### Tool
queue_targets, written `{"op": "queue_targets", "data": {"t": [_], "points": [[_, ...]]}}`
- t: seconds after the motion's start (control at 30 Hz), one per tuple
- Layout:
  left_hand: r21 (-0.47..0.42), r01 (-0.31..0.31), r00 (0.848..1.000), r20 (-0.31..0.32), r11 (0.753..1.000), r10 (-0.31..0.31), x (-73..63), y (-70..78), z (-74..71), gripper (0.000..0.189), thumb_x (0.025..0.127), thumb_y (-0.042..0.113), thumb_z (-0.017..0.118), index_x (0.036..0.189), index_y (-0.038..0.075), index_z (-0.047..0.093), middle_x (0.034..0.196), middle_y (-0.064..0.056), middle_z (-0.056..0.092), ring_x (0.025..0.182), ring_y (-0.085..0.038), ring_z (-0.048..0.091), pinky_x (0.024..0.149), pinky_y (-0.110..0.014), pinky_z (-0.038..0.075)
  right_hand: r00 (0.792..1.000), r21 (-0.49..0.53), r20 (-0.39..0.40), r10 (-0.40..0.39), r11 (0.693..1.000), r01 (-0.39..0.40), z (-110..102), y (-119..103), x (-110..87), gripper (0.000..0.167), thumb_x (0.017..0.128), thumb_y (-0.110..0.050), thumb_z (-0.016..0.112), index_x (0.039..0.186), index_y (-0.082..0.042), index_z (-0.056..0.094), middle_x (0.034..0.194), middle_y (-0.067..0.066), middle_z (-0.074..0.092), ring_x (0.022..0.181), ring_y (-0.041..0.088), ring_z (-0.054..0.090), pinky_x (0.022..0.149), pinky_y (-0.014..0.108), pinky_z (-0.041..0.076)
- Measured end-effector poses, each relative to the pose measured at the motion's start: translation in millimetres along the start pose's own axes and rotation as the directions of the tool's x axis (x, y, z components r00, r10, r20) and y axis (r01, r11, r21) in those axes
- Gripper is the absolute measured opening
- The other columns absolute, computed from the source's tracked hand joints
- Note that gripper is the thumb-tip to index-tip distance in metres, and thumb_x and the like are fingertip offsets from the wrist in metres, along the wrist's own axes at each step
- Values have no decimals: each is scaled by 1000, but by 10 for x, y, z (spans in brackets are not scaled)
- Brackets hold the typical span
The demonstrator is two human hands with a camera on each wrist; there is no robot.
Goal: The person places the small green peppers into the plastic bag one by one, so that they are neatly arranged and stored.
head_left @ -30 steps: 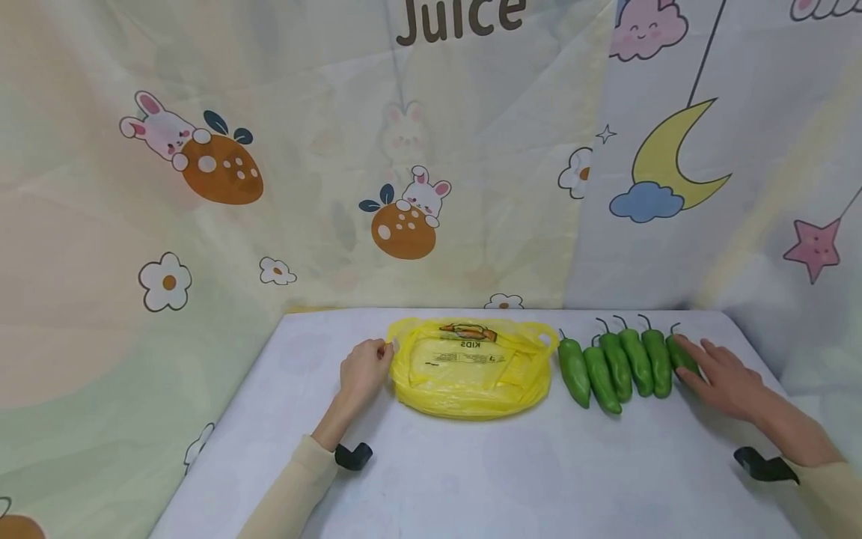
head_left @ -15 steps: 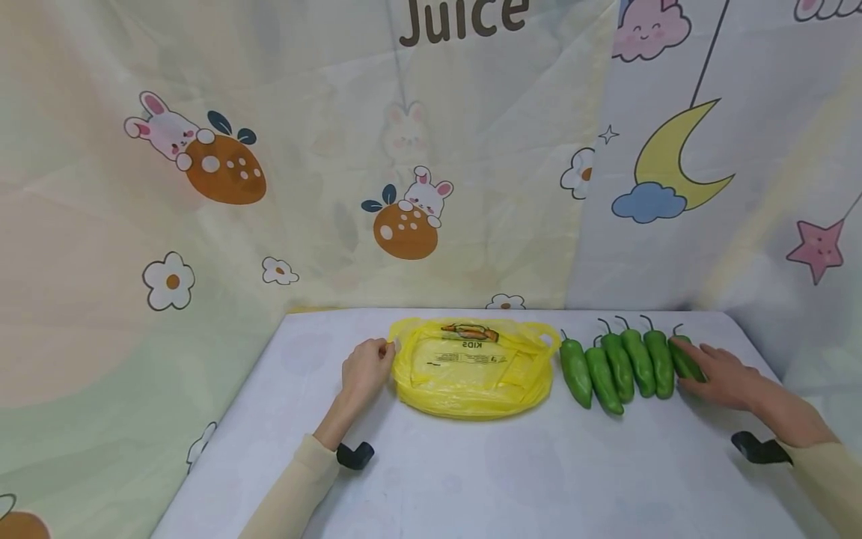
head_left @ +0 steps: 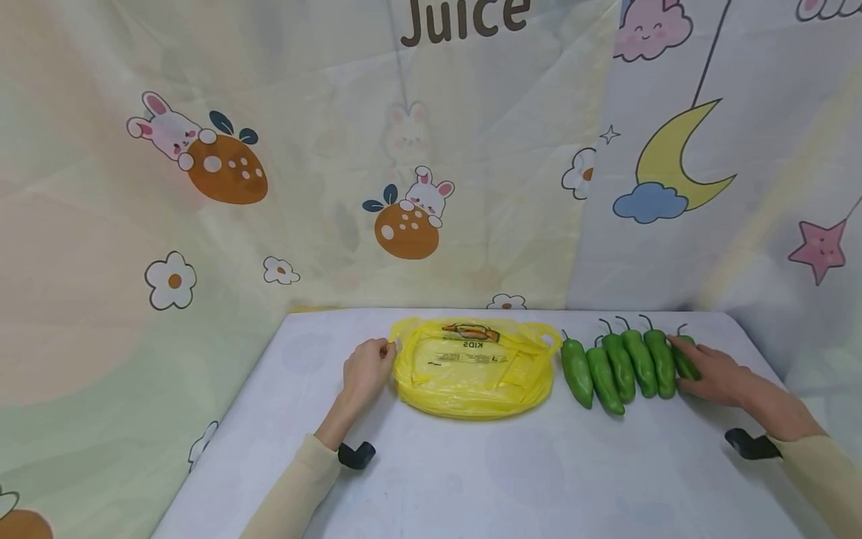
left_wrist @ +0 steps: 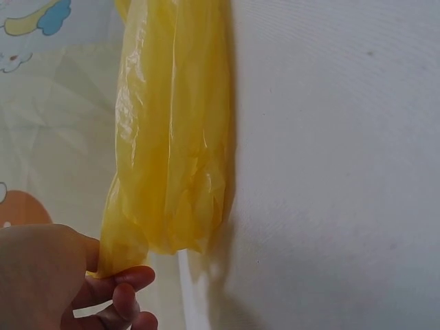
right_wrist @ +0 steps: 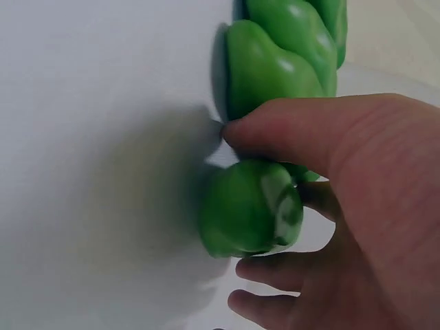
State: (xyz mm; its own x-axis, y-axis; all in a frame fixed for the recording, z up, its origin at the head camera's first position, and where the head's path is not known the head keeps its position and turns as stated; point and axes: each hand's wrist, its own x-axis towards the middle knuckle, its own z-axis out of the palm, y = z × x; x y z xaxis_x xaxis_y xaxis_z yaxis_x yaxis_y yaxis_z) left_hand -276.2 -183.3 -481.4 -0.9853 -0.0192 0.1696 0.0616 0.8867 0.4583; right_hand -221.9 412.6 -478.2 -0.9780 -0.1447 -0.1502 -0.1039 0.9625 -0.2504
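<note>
A yellow plastic bag (head_left: 471,382) lies flat on the table, its printed "KIDS" lettering reversed. My left hand (head_left: 364,370) pinches the bag's upper left corner between thumb and fingers, as the left wrist view shows on the yellow plastic (left_wrist: 124,254). To the right of the bag lies a row of several long green peppers (head_left: 619,367) with stems pointing away. My right hand (head_left: 723,378) holds the rightmost green pepper (right_wrist: 240,213), thumb on its left side and fingers beyond it. Part of that pepper is hidden behind the hand in the head view.
The white table (head_left: 471,479) ends at the back against a patterned cloth (head_left: 303,150) with rabbits and flowers. A black wrist strap mount (head_left: 357,455) sits on the left wrist, another mount (head_left: 753,445) on the right. The leftmost pepper (head_left: 577,374) lies close beside the bag.
My right hand has moved slightly left and its thumb and fingers have closed round the rightmost pepper. The left hand and bag stay put; the view shifts a little.
</note>
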Motion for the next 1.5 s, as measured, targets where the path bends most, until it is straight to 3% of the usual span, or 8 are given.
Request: {"op": "queue_targets", "data": {"t": [0.7, 0.93, 1.17, 1.5], "points": [[14, -10, 1000, -22, 1000, 10, -9, 11, 10, 41, 100, 32, 54, 64, 15, 51, 60, 1, 44, 54, -15, 43, 48, -28, 29, 995, 6, -104, -15, 1000, 15, 123, 42, -38, 78, 89, -22, 66, 151, -1, 23, 123, 53, 41, 106, 68, 48, 74, 74, 45], [10, -23, 999, -38, 1000, 24, -20, 4, 5, 40, 100, 30, 54, 63, 15, 49, 59, 2, 41, 53, -15, 41, 47, -27, 28, 989, 24, -148, -16, 999, 20, 172, 81, -39, 75, 88, -17, 65, 148, 3, 26, 121, 52, 42, 105, 66, 49, 75, 73, 45], [-2, -18, 999, -35, 1000, 18, -2, -5, 28, 40, 101, 32, 53, 64, 16, 50, 60, 2, 44, 53, -14, 42, 47, -27, 29, 989, 58, -150, -15, 998, 24, 192, 95, -24, 74, 87, -12, 65, 147, 7, 25, 121, 56, 36, 106, 70, 46, 82, 74, 43], [-16, -21, 999, -39, 1000, 20, 8, -5, 40, 41, 101, 34, 52, 63, 16, 50, 60, 2, 45, 53, -15, 43, 48, -28, 30, 988, 69, -157, -15, 997, 26, 170, 85, -43, 74, 88, -9, 63, 148, 7, 23, 120, 57, 35, 105, 70, 45, 83, 74, 42]]}}
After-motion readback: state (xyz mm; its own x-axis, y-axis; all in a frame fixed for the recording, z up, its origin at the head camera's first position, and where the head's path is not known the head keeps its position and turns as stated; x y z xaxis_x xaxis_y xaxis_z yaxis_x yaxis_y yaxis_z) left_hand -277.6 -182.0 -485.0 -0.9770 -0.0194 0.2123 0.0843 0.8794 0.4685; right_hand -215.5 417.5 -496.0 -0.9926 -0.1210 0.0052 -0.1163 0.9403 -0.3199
